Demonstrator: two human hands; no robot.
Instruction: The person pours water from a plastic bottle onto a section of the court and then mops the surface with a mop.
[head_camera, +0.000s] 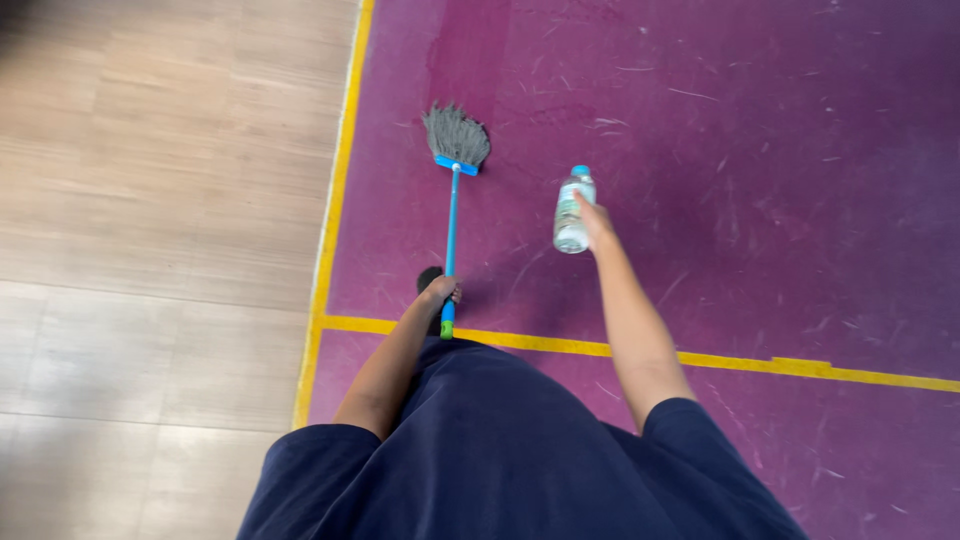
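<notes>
Mopping underway: left hand (438, 292) grips blue mop (452, 200) handle, right hand (597, 220) clasps water bottle (572, 210) (cap on), wetting purple floor (760, 180) likely next.

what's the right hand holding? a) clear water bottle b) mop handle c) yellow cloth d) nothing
a: the right hand has its grip on a clear bottle with a blue cap, held out over the purple floor, while the left hand grips the blue mop handle.
</notes>
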